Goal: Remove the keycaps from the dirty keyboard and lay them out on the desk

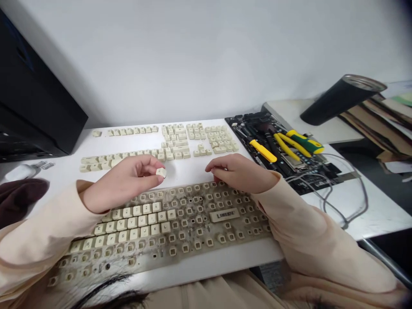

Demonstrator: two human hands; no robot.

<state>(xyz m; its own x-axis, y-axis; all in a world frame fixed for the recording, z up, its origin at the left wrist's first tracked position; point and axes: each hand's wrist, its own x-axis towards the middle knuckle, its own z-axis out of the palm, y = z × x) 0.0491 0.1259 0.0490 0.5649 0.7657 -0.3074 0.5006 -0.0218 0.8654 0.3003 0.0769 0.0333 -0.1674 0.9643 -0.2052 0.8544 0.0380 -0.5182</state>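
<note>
My left hand [131,174] pinches a cream keycap [161,172] between thumb and fingers, just above the keyboard's back edge. Beneath both arms lies a grimy keyboard [198,249], partly stripped. Letter keycaps [131,222] fill rows on its left half, while the bare square stems show on the right, around a label plate [225,215]. At the keyboard's upper right edge is my right hand [240,171], its fingers loosely bent and apart, with nothing visible in them. Its fingertips are partly hidden. Loose keycaps [175,141] lie in rows and groups behind the keyboard.
A circuit board [289,171] at the right carries a yellow-handled screwdriver [263,151], pliers [291,146] and a green-yellow handle [305,140]. A grey cable [365,197] loops beside it. A black case [35,94] stands left; a dark cup [341,98] leans at the far right.
</note>
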